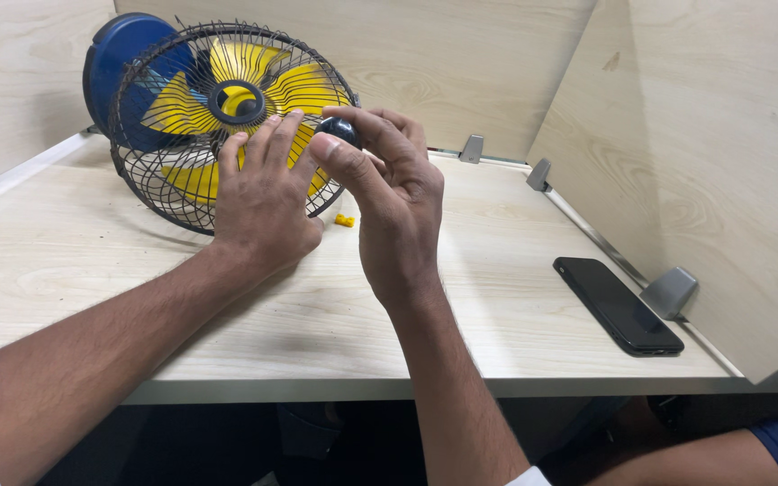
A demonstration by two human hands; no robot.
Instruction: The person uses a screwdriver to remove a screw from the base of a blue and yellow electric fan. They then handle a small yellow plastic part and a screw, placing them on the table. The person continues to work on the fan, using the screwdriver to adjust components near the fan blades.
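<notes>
fan [193, 108]: a small table fan with a blue motor housing, yellow blades and a black wire cage, standing at the back left of the table and tilted slightly back, its front grille facing the person.
left hand [263, 202]: laid flat against the lower right of the grille, fingers together and stretched upward over the wires; it seems to brace the fan so the cage does not shift.
yellow piece [345, 220]: a tiny yellow part lying on the table just beside the fan's rim, below the hands; too small to say what it is.
dark knob [339, 130]: a small rounded dark object held close to the grille's right edge, most of it covered by fingers.
right hand [395, 193]: raised off the table, thumb and fingertips pinching the dark knob, wrist bent toward the fan, apparently to keep the piece near the cage.
table [497, 297]: pale wood-grain top walled by plywood panels fixed with grey brackets.
phone [617, 304]: a black phone lying face up, well apart from the hands, near the right panel.
hidden: the fan's base and rear are out of sight; whether the knob touches the cage cannot be told; a bare limb and blue cloth are cut off at the bottom right corner.
</notes>
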